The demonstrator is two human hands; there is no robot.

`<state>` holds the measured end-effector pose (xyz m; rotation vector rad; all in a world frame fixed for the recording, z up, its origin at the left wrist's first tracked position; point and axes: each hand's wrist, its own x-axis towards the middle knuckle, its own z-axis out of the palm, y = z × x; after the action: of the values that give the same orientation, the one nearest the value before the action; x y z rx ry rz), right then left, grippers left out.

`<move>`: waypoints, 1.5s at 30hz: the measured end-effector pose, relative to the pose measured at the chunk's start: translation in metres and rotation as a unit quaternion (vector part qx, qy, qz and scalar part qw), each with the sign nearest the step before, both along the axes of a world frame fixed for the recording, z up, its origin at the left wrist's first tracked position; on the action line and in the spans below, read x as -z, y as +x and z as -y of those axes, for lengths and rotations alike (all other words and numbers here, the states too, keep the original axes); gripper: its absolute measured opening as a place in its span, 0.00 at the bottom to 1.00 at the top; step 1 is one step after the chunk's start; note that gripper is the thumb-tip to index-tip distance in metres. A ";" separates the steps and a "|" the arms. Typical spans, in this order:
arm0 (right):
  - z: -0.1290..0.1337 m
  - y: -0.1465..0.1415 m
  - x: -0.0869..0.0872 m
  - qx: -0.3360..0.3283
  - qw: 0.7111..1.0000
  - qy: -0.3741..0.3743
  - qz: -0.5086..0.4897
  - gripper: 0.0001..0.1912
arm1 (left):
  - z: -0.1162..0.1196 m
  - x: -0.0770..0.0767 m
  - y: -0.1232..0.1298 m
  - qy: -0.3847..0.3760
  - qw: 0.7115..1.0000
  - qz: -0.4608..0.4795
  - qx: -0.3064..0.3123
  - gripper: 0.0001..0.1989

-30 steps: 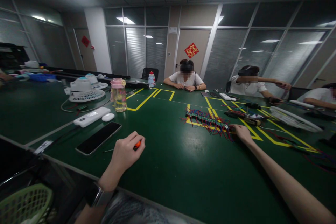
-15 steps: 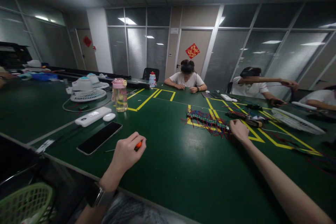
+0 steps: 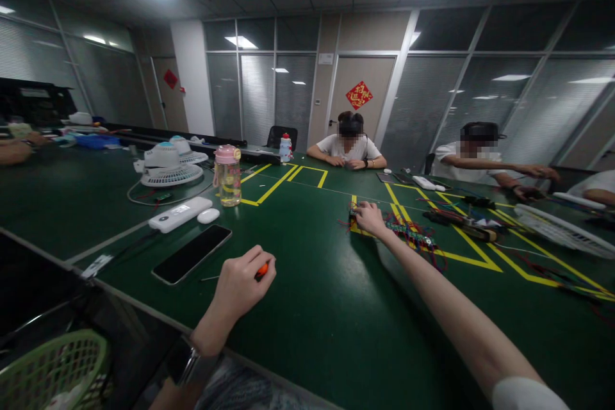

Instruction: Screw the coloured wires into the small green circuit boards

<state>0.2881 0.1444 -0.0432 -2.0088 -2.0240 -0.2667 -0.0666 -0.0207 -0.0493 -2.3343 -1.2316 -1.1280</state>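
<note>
a smooth, dark green worktop is carrying a long row of small green circuit boards, bristling with thin, tangled red and blue wires; the row is lying ahead and to the right, slanting across flat strips of yellow tape. the right hand is covering the row's left end, its bare forearm slanting inward from the lower right and its fingers bending downward; whether they are clamping a board or only touching it, i cannot tell. the left hand is curling its fingers closed around a slim tool with a rounded orange handle, and the thin metal shaft is poking out leftward near a flat, black, rectangular phone. the left forearm is rising from the lower edge, a dark, silver-edged watch circling the wrist. beyond the phone, a long white plastic block is lying beside a smooth white oval object.
</note>
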 end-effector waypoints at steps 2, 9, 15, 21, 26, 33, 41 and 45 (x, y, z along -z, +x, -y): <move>-0.003 -0.003 0.002 0.003 1.000 -0.020 0.007 0.19 | 0.000 0.000 0.000 -0.004 1.000 -0.001 0.002 0.11; -0.006 -0.005 0.000 0.003 0.998 -0.055 0.021 0.20 | 0.001 -0.001 0.001 -0.021 1.000 0.004 0.002 0.11; -0.001 -0.010 -0.002 -0.035 0.997 -0.059 0.048 0.20 | 0.000 0.000 0.001 -0.005 1.000 0.003 -0.004 0.10; 0.008 -0.023 -0.007 -0.096 0.991 -0.041 0.086 0.19 | 0.001 -0.002 0.001 -0.014 1.000 0.005 0.003 0.11; 0.006 -0.040 -0.007 -0.098 0.990 -0.022 0.102 0.19 | 0.002 -0.002 0.001 -0.019 1.000 0.007 0.002 0.11; 0.007 -0.062 -0.010 -0.141 0.984 -0.013 0.108 0.15 | 0.001 -0.002 0.001 -0.010 1.000 0.012 0.010 0.11; 0.014 -0.088 -0.008 -0.236 0.967 0.000 0.093 0.13 | 0.001 -0.002 0.001 -0.010 1.000 -0.002 -0.001 0.10; 0.028 -0.103 -0.004 -0.285 0.956 -0.001 0.074 0.13 | 0.001 0.000 0.001 0.001 1.000 -0.004 -0.009 0.11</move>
<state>0.1847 0.1167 -0.0396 -1.3481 -2.5843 -0.2914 -0.0660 -0.0216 -0.0489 -2.3187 -1.2446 -1.1140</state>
